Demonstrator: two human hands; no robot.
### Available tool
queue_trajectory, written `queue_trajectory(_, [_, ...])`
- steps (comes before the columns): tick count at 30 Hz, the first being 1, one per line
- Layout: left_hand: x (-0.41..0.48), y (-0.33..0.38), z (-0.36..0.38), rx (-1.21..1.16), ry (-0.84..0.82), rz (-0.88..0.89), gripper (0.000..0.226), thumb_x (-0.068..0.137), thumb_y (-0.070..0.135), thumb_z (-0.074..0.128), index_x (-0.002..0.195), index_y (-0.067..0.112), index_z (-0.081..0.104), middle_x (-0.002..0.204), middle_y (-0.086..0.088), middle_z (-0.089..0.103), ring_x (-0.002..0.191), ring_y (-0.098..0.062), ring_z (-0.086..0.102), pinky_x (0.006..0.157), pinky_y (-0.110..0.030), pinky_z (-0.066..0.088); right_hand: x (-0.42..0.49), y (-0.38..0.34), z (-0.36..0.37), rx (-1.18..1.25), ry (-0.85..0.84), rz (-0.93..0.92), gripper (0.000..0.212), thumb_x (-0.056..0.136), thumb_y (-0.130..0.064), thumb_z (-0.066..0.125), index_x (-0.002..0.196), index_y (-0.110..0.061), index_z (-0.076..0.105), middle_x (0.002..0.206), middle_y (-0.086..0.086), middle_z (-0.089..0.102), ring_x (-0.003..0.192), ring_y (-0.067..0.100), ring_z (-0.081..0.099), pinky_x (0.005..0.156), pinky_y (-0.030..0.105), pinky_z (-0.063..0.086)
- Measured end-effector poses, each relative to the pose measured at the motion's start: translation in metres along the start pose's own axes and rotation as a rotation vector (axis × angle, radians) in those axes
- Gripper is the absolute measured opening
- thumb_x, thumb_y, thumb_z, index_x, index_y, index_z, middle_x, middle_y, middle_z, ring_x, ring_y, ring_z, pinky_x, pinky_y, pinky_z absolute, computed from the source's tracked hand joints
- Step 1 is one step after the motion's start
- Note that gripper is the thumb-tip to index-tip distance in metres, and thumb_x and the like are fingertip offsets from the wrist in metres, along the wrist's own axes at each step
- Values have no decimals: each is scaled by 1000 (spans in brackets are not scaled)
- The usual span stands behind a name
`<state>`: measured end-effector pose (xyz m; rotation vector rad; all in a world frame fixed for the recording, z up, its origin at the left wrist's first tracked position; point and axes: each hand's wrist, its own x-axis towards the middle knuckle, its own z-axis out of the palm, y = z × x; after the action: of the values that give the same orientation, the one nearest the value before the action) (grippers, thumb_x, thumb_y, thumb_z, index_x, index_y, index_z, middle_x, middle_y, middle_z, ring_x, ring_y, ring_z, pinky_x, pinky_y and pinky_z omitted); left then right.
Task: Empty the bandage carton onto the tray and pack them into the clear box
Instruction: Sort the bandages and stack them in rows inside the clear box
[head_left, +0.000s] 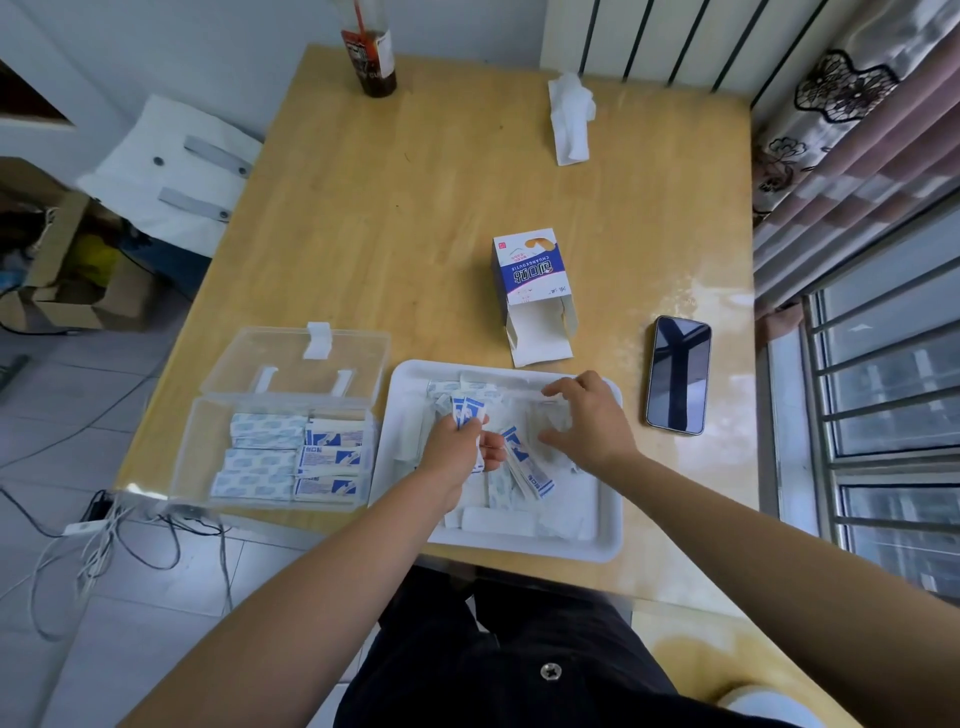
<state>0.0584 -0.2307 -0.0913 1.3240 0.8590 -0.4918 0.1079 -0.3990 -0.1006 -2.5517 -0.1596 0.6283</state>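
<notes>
While our left hand (457, 441) pinches a few bandages (464, 410) between thumb and fingers, raised a little above the white tray (519, 552), our right hand (587, 421) reaches across the far side of that tray with its fingers bent and spread. Its fingertips (553, 388) meet the loose wrappers near the far rim, but we cannot tell whether they grip one or only rest there, since white lies on white at that spot. More bandages lie scattered over the tray floor, some showing blue print, some plain white, several overlapping under and between our hands. Just left of the tray sits the clear box (192, 457), close to the desk's (415, 208) near left corner, its lid (296, 353) swung open behind it. Bandages are packed in it in two neat columns, the left one pale-patterned, the right one with blue and white labels up. Beyond the tray the carton (527, 270) lies on the desk with its open end and spread flaps turned toward us. A dark phone (678, 374) lies screen up to the right of the tray. Far back we see a crumpled tissue (571, 119) and a dark bottle (370, 57) at the desk's far edge.
</notes>
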Motion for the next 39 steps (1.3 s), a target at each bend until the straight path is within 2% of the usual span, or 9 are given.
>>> queue_trajectory(3, [0, -2, -4, 13, 51, -47, 20, 102, 10, 33, 109, 5, 51, 65, -6, 50, 53, -17, 50, 50, -25, 44, -9, -7, 9, -250, 114, -205, 39, 75, -38, 74, 107, -21, 62, 110, 1, 48, 105, 23, 44, 86, 31, 36])
queue_trajectory(9, [-4, -7, -8, -4, 59, -100, 20, 101, 10, 34, 108, 4, 52, 65, -7, 48, 52, -18, 46, 46, -23, 39, -9, -18, 26, -603, -112, -99, 63, 77, -64, 61, 114, -13, 53, 115, 5, 50, 110, 25, 43, 93, 36, 33])
queue_trajectory(14, [-7, -11, -11, -6, 44, -132, 21, 100, 9, 34, 110, 4, 51, 64, -7, 49, 53, -18, 47, 49, -25, 39, -5, -23, 30, -611, -158, -71, 45, 81, -59, 61, 91, -14, 57, 103, 3, 53, 102, 23, 48, 91, 36, 33])
queue_trajectory(20, [-7, -10, -11, -12, 61, -131, 15, 98, 9, 40, 106, 5, 52, 62, -6, 47, 51, -17, 43, 47, -24, 36, 5, -15, 7, -12, -234, 199, 44, 78, -40, 74, 58, -16, 43, 60, -1, 47, 63, 20, 47, 58, 28, 32])
queue_trajectory(25, [-7, -5, -3, 14, 18, -100, 10, 98, 12, 46, 103, 6, 52, 63, -5, 46, 51, -17, 41, 45, -23, 36, 0, -10, -13, 526, -295, 274, 19, 78, -20, 78, 88, -5, 72, 85, 9, 71, 71, 22, 61, 66, 34, 52])
queue_trajectory(27, [-6, -4, 0, 48, 3, -85, 10, 97, 14, 49, 101, 5, 51, 61, -6, 47, 50, -17, 43, 45, -25, 37, -3, -8, -15, 591, -313, 262, 15, 79, -16, 77, 90, -8, 72, 90, 7, 74, 82, 24, 67, 79, 37, 55])
queue_trajectory(31, [-9, -1, 6, 28, -51, -102, 26, 97, 28, 43, 98, 9, 61, 66, -6, 58, 55, -20, 52, 53, -28, 41, -9, -11, -14, 792, -332, 229, 19, 78, -8, 76, 96, -3, 73, 87, 4, 74, 78, 18, 70, 65, 22, 55])
queue_trajectory(34, [-14, 0, 10, -50, -177, -135, 32, 98, 45, 42, 100, 25, 67, 93, -6, 72, 86, -24, 68, 77, -34, 50, -10, -21, -7, 872, -345, 173, 19, 78, -4, 76, 96, -2, 73, 92, 8, 74, 80, 17, 70, 69, 23, 55])
queue_trajectory(39, [-17, -3, 6, -80, -260, -121, 23, 97, 25, 45, 105, 15, 65, 92, -16, 70, 77, -28, 67, 83, -37, 50, -11, -39, 2, 719, -404, 73, 19, 75, -3, 79, 86, 0, 64, 71, 12, 66, 52, 27, 57, 45, 29, 45])
